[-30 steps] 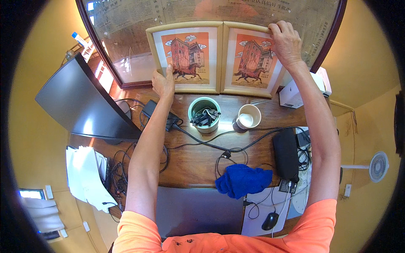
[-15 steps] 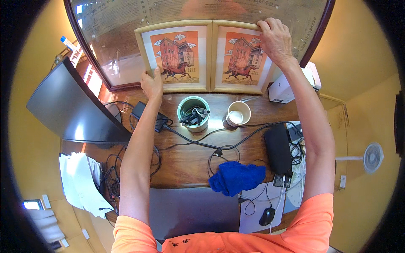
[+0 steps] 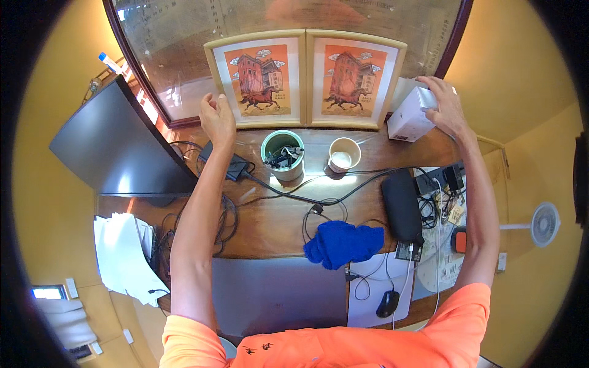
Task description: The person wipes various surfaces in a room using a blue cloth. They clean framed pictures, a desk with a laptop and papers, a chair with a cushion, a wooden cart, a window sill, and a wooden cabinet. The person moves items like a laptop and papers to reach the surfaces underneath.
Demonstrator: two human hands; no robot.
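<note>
Two wood-framed orange prints, the left print [image 3: 259,80] and the right print [image 3: 354,80], lean side by side against a large mirror at the back of a wooden desk [image 3: 276,221]. My left hand [image 3: 216,116] hovers just off the lower left corner of the left print, fingers loosely curled, holding nothing. My right hand [image 3: 443,105] rests on top of a small white box [image 3: 412,115] to the right of the prints.
A green cup of pens [image 3: 282,156] and a white paper cup [image 3: 343,154] stand below the prints. A blue cloth [image 3: 343,243], black case [image 3: 402,205], cables, grey laptop [image 3: 279,294], mouse [image 3: 388,302], dark monitor [image 3: 116,144] and papers [image 3: 123,254] fill the desk.
Both hands have come off the frames. My right hand dropped from the top of the right print onto the white box; my left hand pulled slightly away from the left print.
</note>
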